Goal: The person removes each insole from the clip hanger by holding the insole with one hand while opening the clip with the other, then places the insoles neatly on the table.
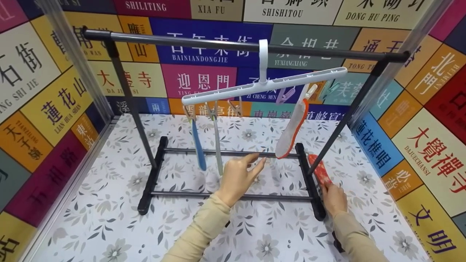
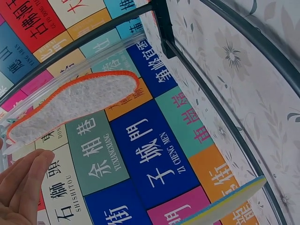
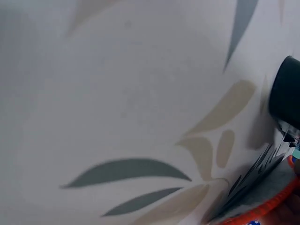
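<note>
My right hand [image 1: 335,198] grips the near end of a red-patterned insole [image 1: 319,171] beside the rack's right foot. In the right wrist view this insole [image 3: 255,206] shows an orange edge and a greyish face. The left hand [image 1: 238,176] is raised inside the rack, thumb and fingers apart, holding nothing. A fuzzy white insole with an orange edge [image 1: 292,131] hangs from a clip near the right end of the white hanger [image 1: 224,92]. On the hanger's left side hang a blue insole [image 1: 198,145] and a pale grey one [image 1: 217,142].
The hanger hooks over the top bar [image 1: 218,43] of a black rack, tilted with its right end higher. Unused clips [image 1: 236,107] dangle between the insoles. The rack's base bars [image 1: 233,196] cross the floral cloth [image 1: 113,222]. Printed panels [image 1: 214,47] surround the table.
</note>
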Tool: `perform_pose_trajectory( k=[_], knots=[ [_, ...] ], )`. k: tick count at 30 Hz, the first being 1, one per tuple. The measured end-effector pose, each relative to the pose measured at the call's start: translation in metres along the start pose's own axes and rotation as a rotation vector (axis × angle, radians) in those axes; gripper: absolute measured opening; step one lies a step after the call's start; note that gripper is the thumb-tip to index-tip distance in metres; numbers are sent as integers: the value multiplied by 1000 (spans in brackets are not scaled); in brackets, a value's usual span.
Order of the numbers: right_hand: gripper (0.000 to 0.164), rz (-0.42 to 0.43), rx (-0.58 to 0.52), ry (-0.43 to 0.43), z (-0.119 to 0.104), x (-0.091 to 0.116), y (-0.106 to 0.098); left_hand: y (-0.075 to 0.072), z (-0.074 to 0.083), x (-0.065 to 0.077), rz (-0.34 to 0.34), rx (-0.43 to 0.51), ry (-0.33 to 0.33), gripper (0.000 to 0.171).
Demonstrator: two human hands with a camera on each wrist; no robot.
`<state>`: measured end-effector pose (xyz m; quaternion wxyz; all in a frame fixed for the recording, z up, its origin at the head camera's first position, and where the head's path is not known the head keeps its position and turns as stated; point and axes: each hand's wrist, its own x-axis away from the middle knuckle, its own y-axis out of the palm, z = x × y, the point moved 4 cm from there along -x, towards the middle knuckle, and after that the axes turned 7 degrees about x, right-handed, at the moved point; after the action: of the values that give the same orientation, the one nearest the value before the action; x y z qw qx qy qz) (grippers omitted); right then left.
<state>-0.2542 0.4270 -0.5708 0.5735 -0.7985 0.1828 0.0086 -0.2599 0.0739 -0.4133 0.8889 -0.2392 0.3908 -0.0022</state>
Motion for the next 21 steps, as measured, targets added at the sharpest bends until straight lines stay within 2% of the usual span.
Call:
perform_pose_trajectory(
  k=[6, 9, 14, 18, 21],
  knots=[
    [23, -34, -1, -12, 0, 0, 2, -1, -1, 3, -10, 5, -8, 29],
    [28, -10, -14, 9, 0, 0, 0, 0, -2, 4, -16, 11, -16, 29],
    [35, 122, -77, 43, -4, 3, -7, 1, -3, 3, -20, -1, -24, 29],
    [31, 262, -128, 13, -15, 6, -14, 1, -4, 0, -13, -18, -18, 28],
    [31, 322, -159, -16, -25, 9, -18, 1, -2, -3, -1, -34, -13, 28]
  ],
)
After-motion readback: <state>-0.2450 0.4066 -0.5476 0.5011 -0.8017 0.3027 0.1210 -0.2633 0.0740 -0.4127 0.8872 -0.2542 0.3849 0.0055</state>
